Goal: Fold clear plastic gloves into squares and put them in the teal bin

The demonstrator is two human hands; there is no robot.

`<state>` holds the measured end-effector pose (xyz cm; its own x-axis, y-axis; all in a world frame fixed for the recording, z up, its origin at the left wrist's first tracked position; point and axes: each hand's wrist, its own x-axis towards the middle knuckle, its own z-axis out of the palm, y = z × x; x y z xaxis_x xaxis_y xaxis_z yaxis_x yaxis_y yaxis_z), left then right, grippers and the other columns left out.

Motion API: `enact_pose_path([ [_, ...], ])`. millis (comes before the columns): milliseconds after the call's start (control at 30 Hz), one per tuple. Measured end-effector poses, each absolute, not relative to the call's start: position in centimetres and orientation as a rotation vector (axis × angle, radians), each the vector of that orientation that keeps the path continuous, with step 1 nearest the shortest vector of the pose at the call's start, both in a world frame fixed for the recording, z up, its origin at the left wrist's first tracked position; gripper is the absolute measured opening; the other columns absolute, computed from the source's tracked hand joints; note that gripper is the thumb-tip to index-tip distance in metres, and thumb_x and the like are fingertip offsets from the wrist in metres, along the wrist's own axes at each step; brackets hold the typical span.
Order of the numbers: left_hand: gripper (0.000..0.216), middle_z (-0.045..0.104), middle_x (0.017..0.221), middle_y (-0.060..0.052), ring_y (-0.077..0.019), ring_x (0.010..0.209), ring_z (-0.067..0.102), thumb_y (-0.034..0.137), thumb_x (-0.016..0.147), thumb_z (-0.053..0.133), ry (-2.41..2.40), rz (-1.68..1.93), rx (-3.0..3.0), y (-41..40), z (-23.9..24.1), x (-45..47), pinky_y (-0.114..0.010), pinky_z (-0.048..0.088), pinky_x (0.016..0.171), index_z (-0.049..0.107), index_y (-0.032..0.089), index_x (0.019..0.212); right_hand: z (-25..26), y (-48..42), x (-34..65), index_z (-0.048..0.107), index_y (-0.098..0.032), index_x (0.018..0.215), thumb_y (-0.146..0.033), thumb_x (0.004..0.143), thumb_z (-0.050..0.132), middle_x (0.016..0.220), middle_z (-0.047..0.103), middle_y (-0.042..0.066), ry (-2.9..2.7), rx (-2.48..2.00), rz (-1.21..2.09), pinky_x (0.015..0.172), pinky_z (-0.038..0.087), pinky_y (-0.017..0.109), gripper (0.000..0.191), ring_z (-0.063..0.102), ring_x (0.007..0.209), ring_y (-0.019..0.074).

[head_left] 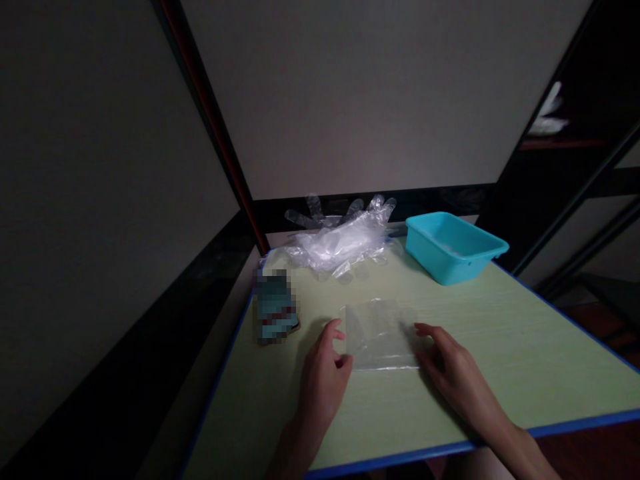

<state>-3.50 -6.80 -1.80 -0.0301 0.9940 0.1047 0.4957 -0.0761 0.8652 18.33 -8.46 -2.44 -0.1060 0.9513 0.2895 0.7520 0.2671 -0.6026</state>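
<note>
A flat, clear plastic piece (pixel 379 332), likely a folded glove or small bag, lies on the pale green table (pixel 525 353) in front of me. My left hand (pixel 324 373) rests at its left edge, fingers curled, thumb and forefinger touching the plastic's corner. At the right edge lies my right hand (pixel 450 370), fingers stretched flat with the tips on the plastic. Neither hand lifts it off the table.
A heap of clear disposable plastic gloves (pixel 340 243) lies at the table's back. A turquoise plastic bin (pixel 453 248) stands at the back right. A small blurred-out object (pixel 274 308) sits near the left edge. Walls and dark frame bars surround the table.
</note>
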Motion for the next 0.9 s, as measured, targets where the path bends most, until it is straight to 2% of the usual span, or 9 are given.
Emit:
enact_pose_path([
  [200, 0.04, 0.057, 0.092, -0.001, -0.01, 0.056, 0.051, 0.0, 0.065, 0.047, 1.622, 0.934, 1.768, -7.2, -1.2, -3.4, -0.024, 0.042, 0.06, 0.051, 0.021, 0.1, -2.5, -8.9, 18.4, 0.045, -0.019, 0.108, -0.016, 0.079, 0.037, 0.1, 0.054, 0.01, -1.937, -1.484, 0.373, 0.072, 0.047, 0.034, 0.03, 0.056, 0.086, 0.0218],
  [400, 0.037, 0.057, 0.095, -0.005, -0.0197, 0.084, 0.054, -0.002, 0.07, 0.041, 1.646, 0.789, 2.04, -8.0, -0.5, -2.7, -0.032, 0.044, 0.072, 0.054, 0.019, 0.097, -3.2, -8.8, 18.8, 0.046, -0.019, 0.108, -0.015, 0.081, 0.036, 0.104, 0.053, 0.009, -1.959, -1.45, 0.352, 0.08, 0.045, 0.036, 0.03, 0.053, 0.095, 0.0217],
  [567, 0.04, 0.057, 0.094, -0.004, -0.0192, 0.092, 0.052, -0.006, 0.07, 0.036, 1.541, 0.843, 2.164, -8.2, -0.8, -2.4, -0.034, 0.044, 0.08, 0.056, 0.019, 0.094, -3.4, -8.7, 18.9, 0.049, -0.02, 0.106, -0.016, 0.081, 0.036, 0.104, 0.054, 0.009, -1.948, -1.438, 0.325, 0.079, 0.047, 0.036, 0.028, 0.054, 0.094, 0.0218],
  [700, 0.043, 0.057, 0.1, -0.005, -0.0185, 0.096, 0.051, -0.007, 0.071, 0.034, 1.445, 0.867, 2.25, -8.4, -1.0, -2.5, -0.035, 0.044, 0.084, 0.056, 0.018, 0.098, -3.2, -9.0, 18.9, 0.05, -0.019, 0.104, -0.017, 0.083, 0.036, 0.105, 0.053, 0.01, -1.988, -1.404, 0.272, 0.078, 0.048, 0.035, 0.025, 0.054, 0.094, 0.0213],
  [900, 0.034, 0.054, 0.11, -0.007, -0.022, 0.103, 0.048, 0.006, 0.074, 0.047, 1.471, 0.815, 2.314, -8.7, -0.8, -3.0, -0.041, 0.042, 0.089, 0.053, 0.017, 0.105, -1.6, -9.9, 19.2, 0.053, -0.018, 0.101, -0.022, 0.086, 0.04, 0.097, 0.058, 0.008, -2.298, -1.264, 0.139, 0.075, 0.049, 0.029, 0.021, 0.057, 0.088, 0.0177],
])
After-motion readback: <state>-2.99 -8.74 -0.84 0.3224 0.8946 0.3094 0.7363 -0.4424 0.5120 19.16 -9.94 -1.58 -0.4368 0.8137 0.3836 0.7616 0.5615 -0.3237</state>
